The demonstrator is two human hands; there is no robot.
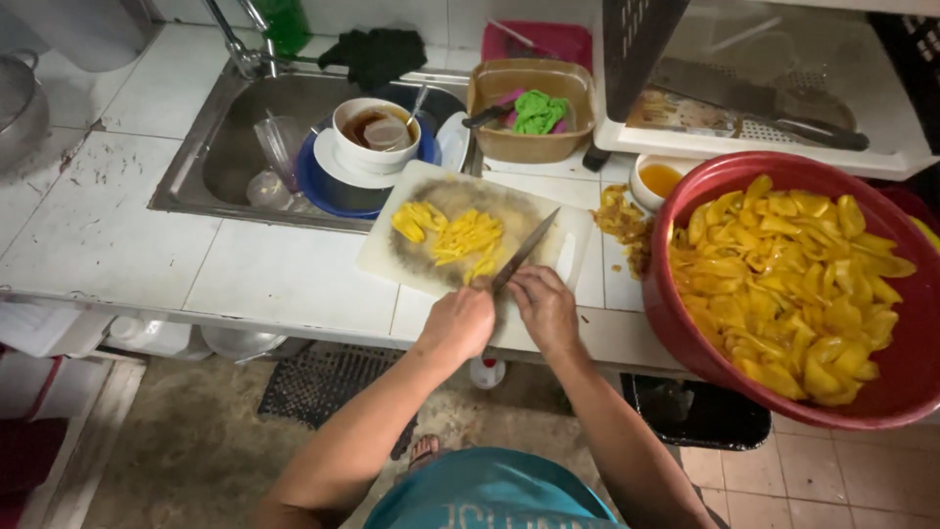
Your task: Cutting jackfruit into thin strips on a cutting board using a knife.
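Seen from the head camera, the right hand [546, 309] is clenched around the handle of a knife [524, 252], whose blade slants far and to the right over a white cutting board [411, 264]. Just left of it, the left hand [460, 321] is curled at the near edge of the board, its fingers pressing on yellow fruit pieces [458, 238]; what they grip is hidden. To the right stands a large red basin [685, 323] heaped with yellow slices [793, 284]. Far left, a sink [211, 147] holds a blue plate [338, 191] and a white bowl [375, 132].
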